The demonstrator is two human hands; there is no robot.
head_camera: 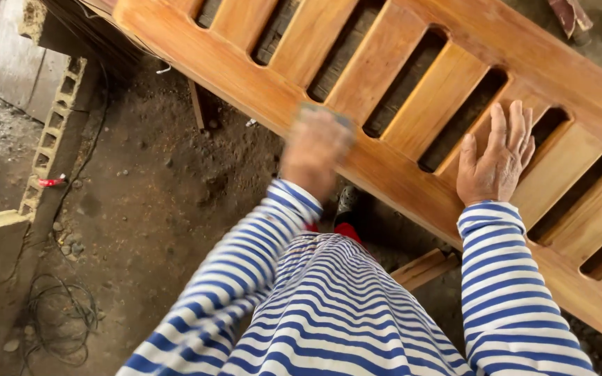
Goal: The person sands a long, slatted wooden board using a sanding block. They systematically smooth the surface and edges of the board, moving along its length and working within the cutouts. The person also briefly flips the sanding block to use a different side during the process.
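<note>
Head view: your left hand (pixel 315 157), blurred, grips a grey sanding pad (pixel 325 115) on the slatted wooden frame's (pixel 398 184) near rail at 11 o'clock; right hand (pixel 496 160) lies open, flat on slats at 1 o'clock. Sanding looks underway; how much remains is unclear.

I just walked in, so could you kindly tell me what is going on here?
A person in a blue-and-white striped top leans over a slatted wooden panel. The left hand, blurred by motion, presses a greyish pad against the panel's lower rail. The right hand lies flat, fingers spread, on the slats. Below is a dirt floor with concrete blocks and coiled wire.
</note>
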